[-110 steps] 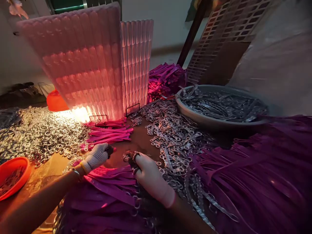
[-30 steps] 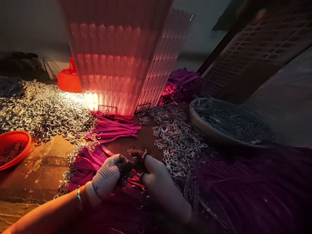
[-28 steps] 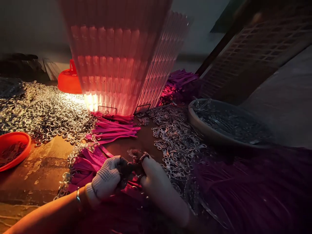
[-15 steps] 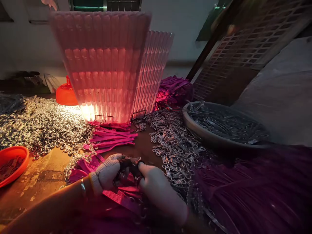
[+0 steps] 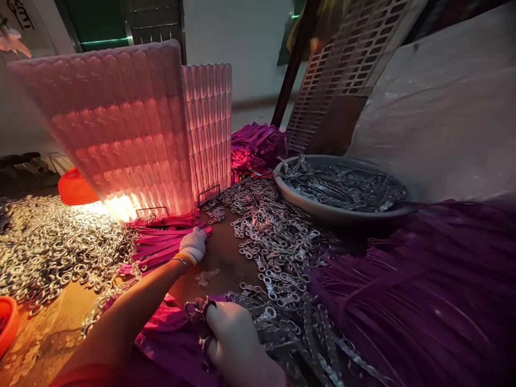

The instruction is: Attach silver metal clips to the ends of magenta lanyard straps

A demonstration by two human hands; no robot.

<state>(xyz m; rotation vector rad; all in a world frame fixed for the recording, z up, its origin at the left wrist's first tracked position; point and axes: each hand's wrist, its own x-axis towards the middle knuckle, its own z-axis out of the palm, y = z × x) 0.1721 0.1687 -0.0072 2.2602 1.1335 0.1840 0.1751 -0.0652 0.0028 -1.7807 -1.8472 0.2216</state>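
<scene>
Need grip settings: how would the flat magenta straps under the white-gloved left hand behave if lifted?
Probably floppy and light: the straps look thin and narrow beneath the left hand. They may drag neighbours along, since they overlap. Snagging seems possible too, with small silvery metal links crowding their left ends.

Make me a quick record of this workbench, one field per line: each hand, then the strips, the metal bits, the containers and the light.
Left hand: dotted white glove, at the right ends of the pink strips; fingertips hidden
Right hand: nearer the camera, holding a ringed metal piece
Purple straps: broad heap at right
Loose metal links: heaps at left and centre
Grey basin: filled with metal pieces
Orange-red bowl: left edge, partly cut off
Light: orange-red lamp, glowing beneath
</scene>
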